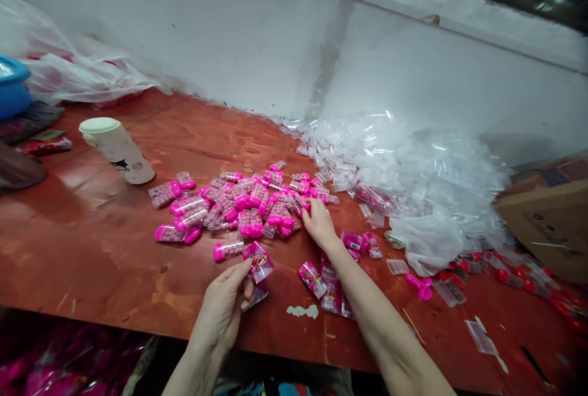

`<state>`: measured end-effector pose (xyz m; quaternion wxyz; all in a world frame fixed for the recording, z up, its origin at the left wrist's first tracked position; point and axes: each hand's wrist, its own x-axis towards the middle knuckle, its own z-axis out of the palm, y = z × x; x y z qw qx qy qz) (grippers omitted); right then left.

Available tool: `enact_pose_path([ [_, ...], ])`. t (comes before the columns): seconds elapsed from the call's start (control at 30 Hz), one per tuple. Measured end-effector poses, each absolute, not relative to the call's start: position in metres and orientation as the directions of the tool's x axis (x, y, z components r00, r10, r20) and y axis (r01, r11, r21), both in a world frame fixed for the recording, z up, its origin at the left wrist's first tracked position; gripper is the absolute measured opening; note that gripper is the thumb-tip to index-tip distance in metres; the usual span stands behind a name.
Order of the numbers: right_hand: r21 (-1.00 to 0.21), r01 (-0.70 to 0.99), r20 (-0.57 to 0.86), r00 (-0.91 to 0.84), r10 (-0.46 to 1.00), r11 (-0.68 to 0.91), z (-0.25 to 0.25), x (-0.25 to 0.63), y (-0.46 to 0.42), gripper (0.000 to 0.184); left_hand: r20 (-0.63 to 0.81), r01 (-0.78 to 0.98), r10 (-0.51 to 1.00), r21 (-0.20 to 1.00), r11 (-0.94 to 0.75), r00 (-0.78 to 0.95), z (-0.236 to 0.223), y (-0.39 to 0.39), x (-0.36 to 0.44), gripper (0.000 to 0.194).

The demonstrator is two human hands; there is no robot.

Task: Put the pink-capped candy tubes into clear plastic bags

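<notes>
My left hand [228, 301] is closed in a pinch on a pink printed clear plastic sleeve [260, 261], held just above the table's front part. A second clear piece shows under its fingers. Past it lies a pile of small clear candy bottles [250, 222] with pink caps and pink beads inside. At the pile's right edge, my right hand [318, 221] has its fingertips closed on one candy bottle [299, 201]. Below my right forearm lie several bottles in printed pink sleeves [312, 279], partly hidden by the arm.
A heap of clear plastic pieces [404, 169] stands against the wall at the right, beside a cardboard box [546, 224]. Red-capped tubes [528, 282] lie at the far right. A white tumbler [122, 154] and a blue container [13, 86] are on the left of the red table [114, 249].
</notes>
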<state>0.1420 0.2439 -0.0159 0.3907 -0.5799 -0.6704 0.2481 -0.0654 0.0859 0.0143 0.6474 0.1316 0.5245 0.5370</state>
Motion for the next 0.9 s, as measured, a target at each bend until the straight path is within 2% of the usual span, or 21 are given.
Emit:
enact_pose_path([
  [0.17, -0.898, 0.426, 0.135, 0.034, 0.99, 0.108, -0.006, 0.164, 0.202, 0.037, -0.54, -0.604, 0.833, 0.706, 0.369, -0.122, 0.017, 0.084, -0.066, 0.035],
  [0.23, -0.965, 0.26, 0.03, -0.023, 0.999, 0.035, -0.001, 0.169, 0.175, 0.037, -0.551, -0.648, 0.83, 0.664, 0.373, -0.087, 0.02, 0.086, -0.061, 0.031],
  [0.3, -0.995, 0.025, -0.103, -0.099, 0.99, -0.101, 0.003, 0.167, 0.148, 0.035, -0.572, -0.704, 0.818, 0.601, 0.378, -0.049, 0.023, 0.089, -0.053, 0.025],
  [0.37, -0.957, -0.174, -0.203, -0.16, 0.966, -0.23, 0.004, 0.162, 0.126, 0.033, -0.59, -0.752, 0.807, 0.542, 0.376, -0.021, 0.025, 0.091, -0.046, 0.02],
  [0.53, -0.82, -0.422, -0.253, -0.341, 0.906, -0.388, -0.003, 0.148, 0.086, 0.027, -0.636, -0.775, 0.771, 0.499, 0.389, -0.023, 0.023, 0.086, -0.035, 0.013],
  [0.63, -0.715, -0.504, -0.283, -0.426, 0.859, -0.485, -0.01, 0.142, 0.07, 0.032, -0.64, -0.759, 0.768, 0.513, 0.401, -0.026, 0.021, 0.08, -0.033, 0.011],
  [0.7, -0.687, -0.511, -0.299, -0.45, 0.841, -0.517, -0.014, 0.139, 0.063, 0.041, -0.637, -0.751, 0.77, 0.525, 0.402, -0.033, 0.019, 0.076, -0.032, 0.01],
  [0.8, -0.72, -0.495, -0.29, -0.422, 0.859, -0.487, -0.016, 0.137, 0.056, 0.054, -0.622, -0.737, 0.782, 0.546, 0.399, -0.037, 0.016, 0.07, -0.028, 0.013],
  [0.9, -0.799, -0.472, -0.261, -0.285, 0.922, -0.372, -0.011, 0.137, 0.052, 0.061, -0.613, -0.714, 0.789, 0.572, 0.405, -0.044, 0.011, 0.065, -0.023, 0.018],
])
